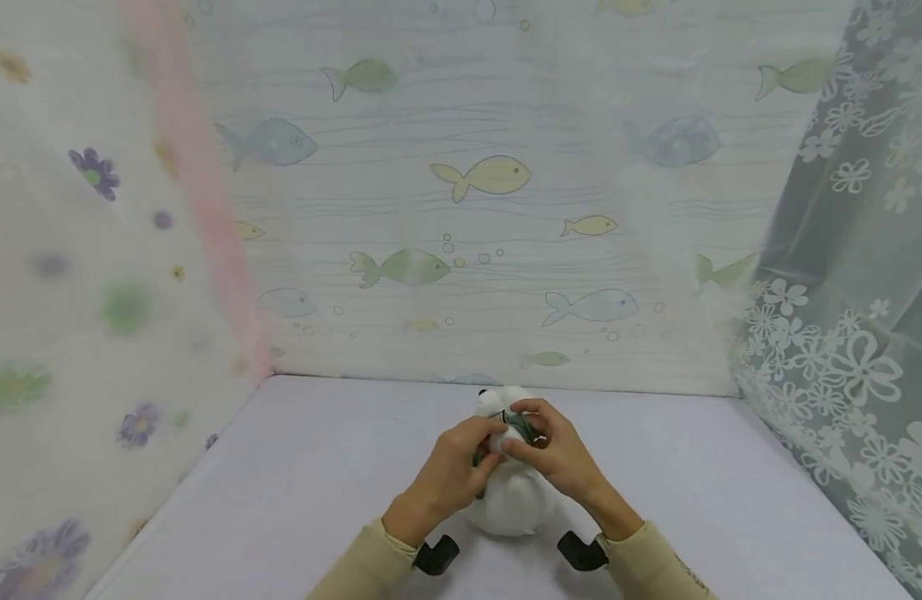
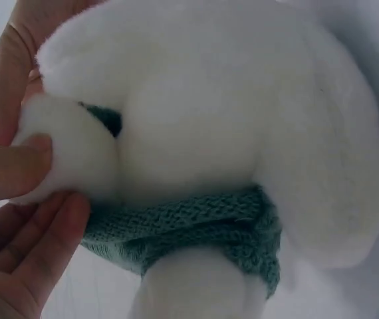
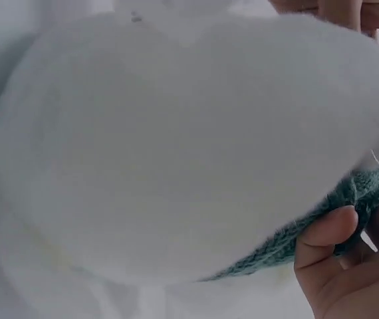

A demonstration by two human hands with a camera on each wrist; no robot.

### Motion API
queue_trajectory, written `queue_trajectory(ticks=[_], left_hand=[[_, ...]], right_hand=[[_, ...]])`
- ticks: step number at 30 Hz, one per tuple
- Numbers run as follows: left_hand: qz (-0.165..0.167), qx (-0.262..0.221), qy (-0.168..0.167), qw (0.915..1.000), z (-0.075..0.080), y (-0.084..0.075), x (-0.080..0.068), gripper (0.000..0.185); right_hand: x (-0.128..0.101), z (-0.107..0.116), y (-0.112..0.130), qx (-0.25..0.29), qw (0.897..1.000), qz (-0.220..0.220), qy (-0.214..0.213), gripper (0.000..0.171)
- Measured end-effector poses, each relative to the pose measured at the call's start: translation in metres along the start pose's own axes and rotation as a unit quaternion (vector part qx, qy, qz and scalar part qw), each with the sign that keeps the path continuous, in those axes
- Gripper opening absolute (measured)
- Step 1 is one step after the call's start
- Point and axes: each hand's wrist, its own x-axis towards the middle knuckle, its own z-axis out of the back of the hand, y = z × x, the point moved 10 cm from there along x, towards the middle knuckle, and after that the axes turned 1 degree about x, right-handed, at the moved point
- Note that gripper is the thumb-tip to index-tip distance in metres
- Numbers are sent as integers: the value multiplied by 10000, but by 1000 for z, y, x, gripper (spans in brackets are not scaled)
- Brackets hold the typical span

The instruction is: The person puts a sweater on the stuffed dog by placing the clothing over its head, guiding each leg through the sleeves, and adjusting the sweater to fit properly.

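Observation:
A white plush toy [image 1: 510,497] lies on the pale table [image 1: 296,492] near its front edge, wearing a green knitted scarf [image 2: 189,226]. Both hands meet at the toy's neck. My left hand [image 1: 453,467] pinches a small white plush limb [image 2: 63,156] between thumb and fingers. Curled fingers of my right hand [image 1: 554,450] hold the scarf [image 3: 336,206] against the toy's body [image 3: 183,146]. The toy's face is mostly hidden behind the hands.
Patterned curtains close in the table: a fish print [image 1: 479,177] at the back, purple flowers [image 1: 93,171] on the left, white flower lace [image 1: 844,358] on the right. Black wrist mounts [image 1: 581,552] sit below both sleeves.

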Motion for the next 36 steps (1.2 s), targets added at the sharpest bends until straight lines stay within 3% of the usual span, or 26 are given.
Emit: queue_trajectory(ticks=[4, 9, 13, 21, 27, 36], left_hand=[[-153, -48, -118, 9998, 2, -3, 1, 41], [55, -25, -86, 9999, 2, 4, 2, 61], [248, -172, 203, 9993, -1, 10, 2, 83], [713, -440, 878, 9926, -13, 16, -3, 99], [958, -582, 1186, 9866, -16, 19, -4, 96], [891, -435, 910, 9909, -13, 24, -3, 73]], right_hand=[[-3, -2, 18, -155, 9997, 85, 171, 48], [-2, -5, 16, -279, 9981, 332, 435, 49], [-2, -8, 7, -257, 9963, 520, 634, 52], [-6, -16, 14, -536, 9887, 945, 1030, 52], [-8, -21, 19, -1026, 9816, 1218, 1053, 55], [-6, -12, 18, -1471, 9814, 1019, 690, 47]])
